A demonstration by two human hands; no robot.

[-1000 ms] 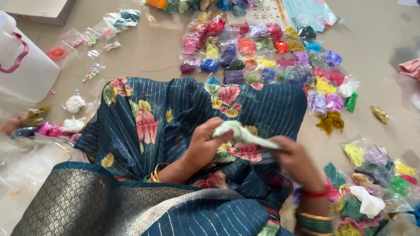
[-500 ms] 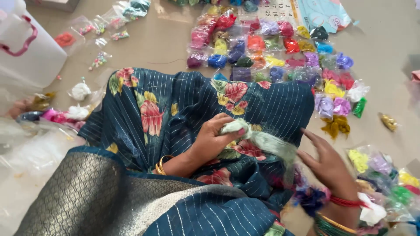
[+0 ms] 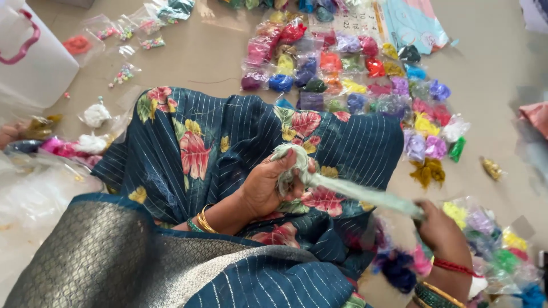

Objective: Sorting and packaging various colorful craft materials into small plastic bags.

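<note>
My left hand (image 3: pixel 268 185) is closed around a small wad of pale green thread (image 3: pixel 288 162) over my lap, which is covered by dark blue striped cloth with red and yellow flowers (image 3: pixel 211 142). A pale green strand (image 3: pixel 365 197) stretches from that wad down to the right into my right hand (image 3: pixel 442 228), which pinches its far end. Gold bangles sit on my left wrist, and a red thread and bangles circle my right wrist.
Many small clear bags of coloured thread (image 3: pixel 354 68) lie on the beige floor ahead and to the right. A white container with a pink handle (image 3: pixel 28 54) stands at far left. Bags of beads (image 3: pixel 123 74) and white tufts (image 3: pixel 94 114) lie nearby. More coloured bags (image 3: pixel 491 256) sit beside my right hand.
My right hand has moved away to the lower right, drawing the green strand out long and taut. My left hand still holds the wad in place.
</note>
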